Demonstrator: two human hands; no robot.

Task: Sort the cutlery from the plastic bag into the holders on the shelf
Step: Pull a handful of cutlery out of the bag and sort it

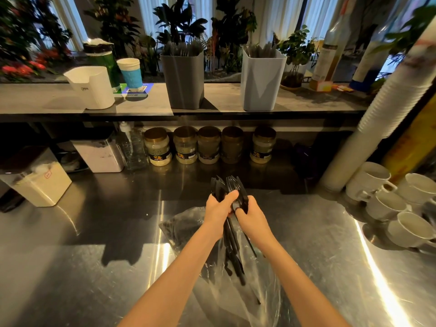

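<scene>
Head view: the left hand and right hand grip one bundle of black cutlery above the bag, which lies on the counter. The left fingers curl round the bundle. The right fingers wrap it from the other side, their tips mostly hidden behind the handles. Fork tines show on top; the handle ends blur into the bag, whose contents are unclear. On the shelf, the grey holder and pale holder stand apart, their contents dim against the plants.

Black forks rise above clear bag; dark holder and pale holder occupy shelf.
</scene>
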